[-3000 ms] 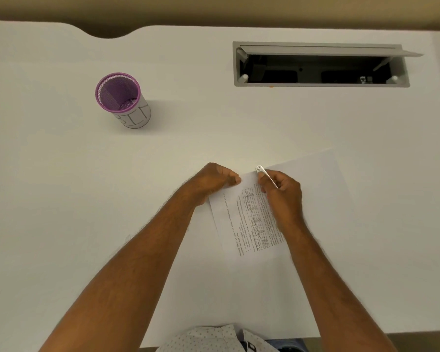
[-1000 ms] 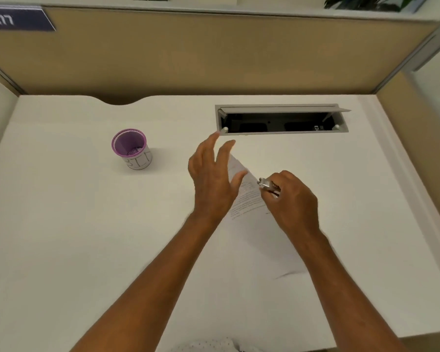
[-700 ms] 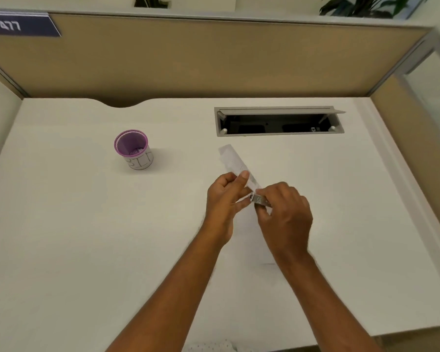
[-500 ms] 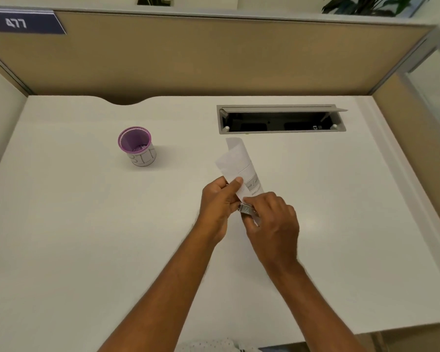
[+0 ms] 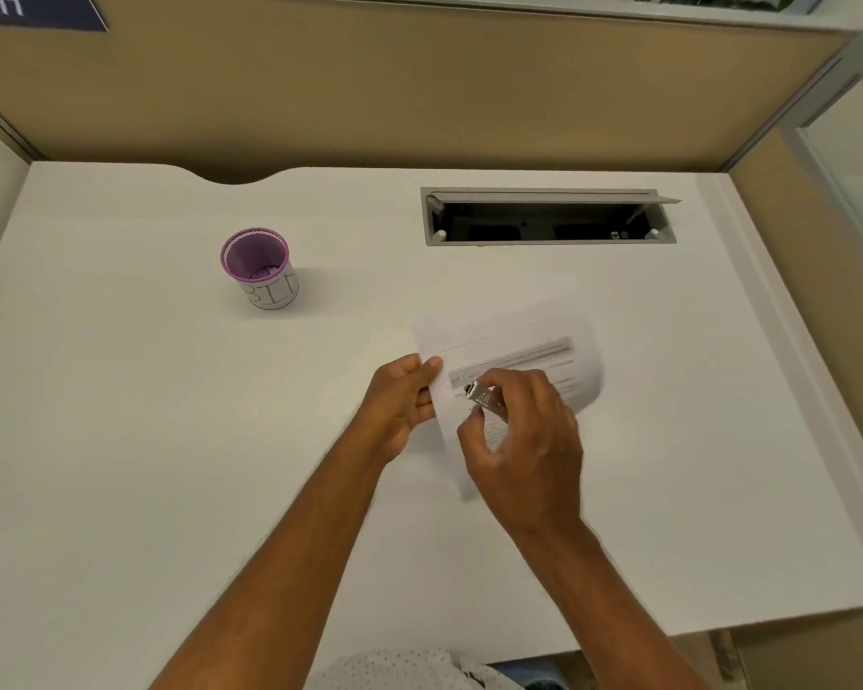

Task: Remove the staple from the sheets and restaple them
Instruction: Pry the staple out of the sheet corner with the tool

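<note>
The printed sheets (image 5: 529,351) are lifted above the white desk (image 5: 170,440), blurred by motion and curling to the right. My left hand (image 5: 402,400) pinches their left edge between thumb and fingers. My right hand (image 5: 524,440) grips a small silver metal tool (image 5: 484,398), a stapler or staple remover, whose tip points at the sheets near my left thumb. The staple itself is too small to see.
A purple-rimmed cup (image 5: 260,268) labelled "BIN" stands at the back left. An open grey cable hatch (image 5: 549,219) is set in the desk at the back right. Tan partition walls (image 5: 419,92) close the desk at the back and right.
The sheets have swung from pointing upward to spreading out rightward. Both hands stay close together at the sheets' left edge, the right one still holding the silver tool.
</note>
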The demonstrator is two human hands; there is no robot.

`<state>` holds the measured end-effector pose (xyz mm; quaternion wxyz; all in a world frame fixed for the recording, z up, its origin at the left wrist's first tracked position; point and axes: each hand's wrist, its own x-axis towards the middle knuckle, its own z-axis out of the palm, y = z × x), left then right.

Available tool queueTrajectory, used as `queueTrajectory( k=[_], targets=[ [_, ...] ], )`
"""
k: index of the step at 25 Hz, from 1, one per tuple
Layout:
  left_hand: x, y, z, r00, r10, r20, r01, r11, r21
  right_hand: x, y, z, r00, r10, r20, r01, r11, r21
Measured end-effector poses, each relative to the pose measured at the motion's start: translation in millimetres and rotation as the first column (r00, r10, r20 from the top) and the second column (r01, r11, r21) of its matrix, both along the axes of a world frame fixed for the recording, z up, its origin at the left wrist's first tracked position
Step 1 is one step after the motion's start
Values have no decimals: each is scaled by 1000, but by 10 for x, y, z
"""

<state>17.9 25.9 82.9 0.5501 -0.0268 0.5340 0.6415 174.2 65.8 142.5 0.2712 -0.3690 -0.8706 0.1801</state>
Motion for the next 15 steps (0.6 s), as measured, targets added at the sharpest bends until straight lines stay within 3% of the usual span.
queueTrajectory(
  k=[4, 8, 15],
  targets=[
    [76, -111, -432, 994, 110, -28, -113, 975, -192, -84, 129, -567, 990, -5, 139, 59, 920, -388],
    [48, -171, -588, 988, 155, -17, -154, 956, -250, -123, 116, -900, 978, 66, 198, 14, 926, -377],
    [-68, -295, -736, 1000, 18, 5, -16, 967, -254, -260, 139, -1042, 959, 95, 266, 5, 936, -352]
  ],
)
